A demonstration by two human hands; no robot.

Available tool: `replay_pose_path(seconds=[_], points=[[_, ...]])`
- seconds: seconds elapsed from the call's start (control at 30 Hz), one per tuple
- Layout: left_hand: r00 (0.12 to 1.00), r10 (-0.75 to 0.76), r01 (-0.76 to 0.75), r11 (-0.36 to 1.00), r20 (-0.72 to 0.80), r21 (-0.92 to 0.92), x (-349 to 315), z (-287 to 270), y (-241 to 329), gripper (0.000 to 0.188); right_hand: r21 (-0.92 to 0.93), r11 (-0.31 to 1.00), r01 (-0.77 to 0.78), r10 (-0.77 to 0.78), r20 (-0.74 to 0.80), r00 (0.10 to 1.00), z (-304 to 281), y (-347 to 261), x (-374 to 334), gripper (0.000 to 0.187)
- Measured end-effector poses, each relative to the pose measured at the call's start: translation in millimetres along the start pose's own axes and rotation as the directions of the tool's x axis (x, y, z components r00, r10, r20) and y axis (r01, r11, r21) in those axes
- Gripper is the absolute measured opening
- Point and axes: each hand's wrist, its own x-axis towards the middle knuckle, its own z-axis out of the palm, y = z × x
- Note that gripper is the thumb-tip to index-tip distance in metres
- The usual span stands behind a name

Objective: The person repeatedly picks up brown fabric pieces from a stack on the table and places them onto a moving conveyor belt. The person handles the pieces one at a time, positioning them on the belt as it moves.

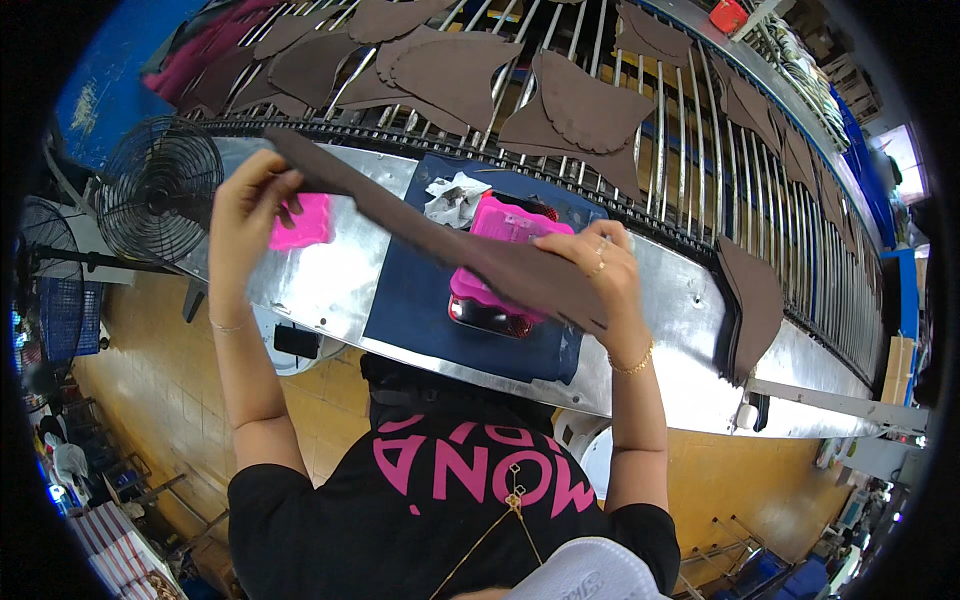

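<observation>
A long, dark brown piece of sheet material (430,235) is stretched between my two hands, tilted down to the right. My left hand (258,195) pinches its upper left end. At the lower right end, my right hand (603,262) grips it with the thumb showing on top. Below the piece, partly hidden by it, lies a bright pink scalloped plastic tray (520,224) on a darker red and black object (487,317). These rest on a dark blue cloth (415,310). A smaller pink piece (302,222) lies beside my left hand.
Brown cut pieces (455,72) lie on a rack of metal bars (665,150) beyond the metal table (680,345). More brown pieces (752,305) stack at the table's right. A crumpled white paper (457,199) sits on the cloth. A black fan (160,190) stands at left.
</observation>
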Motion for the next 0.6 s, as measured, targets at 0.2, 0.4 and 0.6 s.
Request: replay_pose_path(seconds=[0.2,0.4,0.6], points=[[0.917,-0.286,0.331,0.935,0.277,-0.13,-1.2,54.6,9.5,0.01,-0.134,0.977,-0.164,0.16,-0.036,0.986,-32.0,13.4,-58.0,0.025],[0.888,0.182,-0.151,0.983,0.422,-0.106,21.1,112.0,30.0,0.012,0.003,0.862,-0.507,0.504,-0.113,0.856,-47.8,20.1,-156.8,0.012],[0.737,0.331,-0.28,0.943,0.589,-0.181,33.2,157.5,71.5,0.017,0.274,0.701,-0.659,0.687,-0.509,0.519,-142.6,15.6,-221.5,0.011]])
